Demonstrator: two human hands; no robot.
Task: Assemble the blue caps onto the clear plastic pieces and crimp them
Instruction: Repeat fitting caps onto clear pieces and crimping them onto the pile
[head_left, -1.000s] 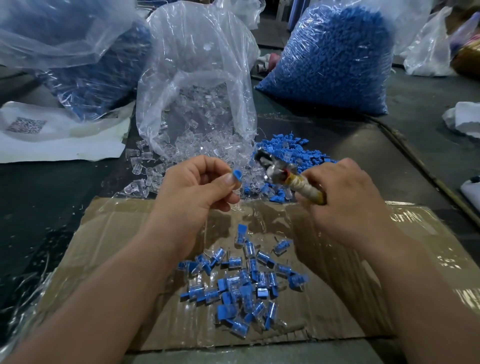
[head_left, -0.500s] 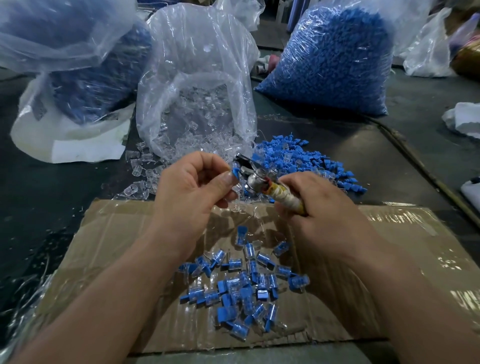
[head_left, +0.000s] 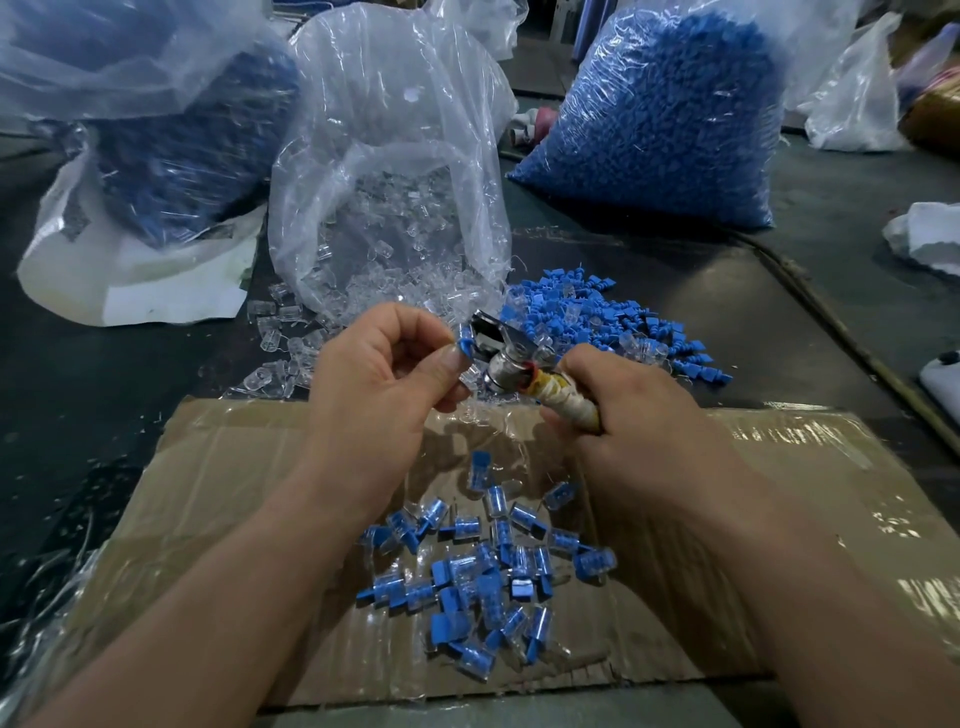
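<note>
The tool head (head_left: 501, 364) is formed of bright polished metal; its handle (head_left: 566, 408) is wrapped in what appears to be pale tape. The blue caps (head_left: 597, 317) are of matt plastic, the clear pieces (head_left: 291, 332) of glossy transparent plastic. The brown cardboard (head_left: 234, 467) is covered with shiny film. The bag (head_left: 395, 130) is thin, crinkled clear plastic.
</note>
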